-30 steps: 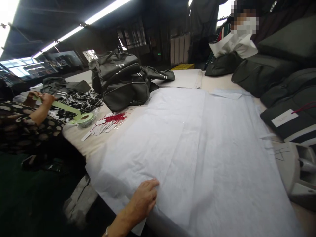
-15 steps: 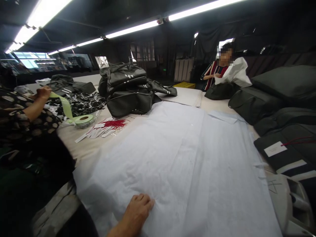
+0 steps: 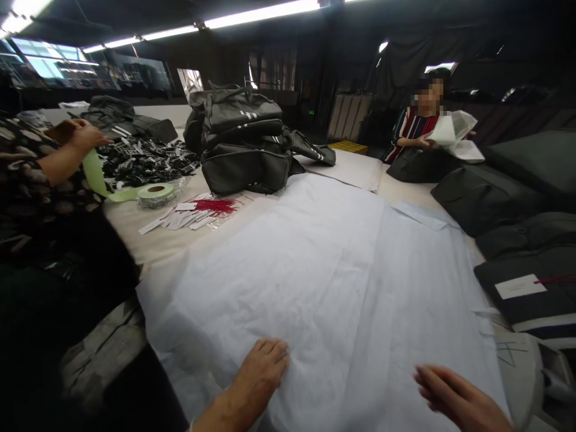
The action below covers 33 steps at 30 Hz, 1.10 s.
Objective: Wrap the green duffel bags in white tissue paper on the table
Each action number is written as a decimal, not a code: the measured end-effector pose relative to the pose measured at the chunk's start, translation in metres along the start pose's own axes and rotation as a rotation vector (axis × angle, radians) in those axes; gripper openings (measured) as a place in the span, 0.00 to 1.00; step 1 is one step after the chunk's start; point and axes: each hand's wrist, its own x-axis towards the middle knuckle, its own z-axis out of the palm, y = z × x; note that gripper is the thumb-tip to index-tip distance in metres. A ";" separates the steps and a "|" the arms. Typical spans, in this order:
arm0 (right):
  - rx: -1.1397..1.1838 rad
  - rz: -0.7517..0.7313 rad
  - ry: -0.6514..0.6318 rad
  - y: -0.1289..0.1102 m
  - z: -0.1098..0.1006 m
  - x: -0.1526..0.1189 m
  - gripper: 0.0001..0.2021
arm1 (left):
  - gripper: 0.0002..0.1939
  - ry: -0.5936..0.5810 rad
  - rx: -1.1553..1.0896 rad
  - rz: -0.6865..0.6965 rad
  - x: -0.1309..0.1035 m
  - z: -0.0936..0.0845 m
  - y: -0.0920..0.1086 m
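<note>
Large thin white sheets, faintly wrinkled, lie stacked over the table before me. On their near part my left hand rests palm down, its fingers slightly bent and nothing visible in them. To the right, my right hand is over the sheets' near right area, fingers stretched out and a little blurred, holding nothing. Whether it touches the sheet I cannot tell. A smaller folded piece of white sheet lies at the far right of the stack.
Dark bags are piled beyond the sheets; more bags line the right. White tags with red strings lie left. A co-worker's hand holds a strip from a green tape roll. Another person handles white material.
My right hand has come into view at the lower right. My left hand stays on the sheet. The view has shifted, and the far person's white material has moved lower.
</note>
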 end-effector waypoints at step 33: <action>-0.365 0.176 0.080 -0.049 0.103 0.022 0.19 | 0.17 -0.124 -0.135 -0.028 0.006 -0.011 -0.004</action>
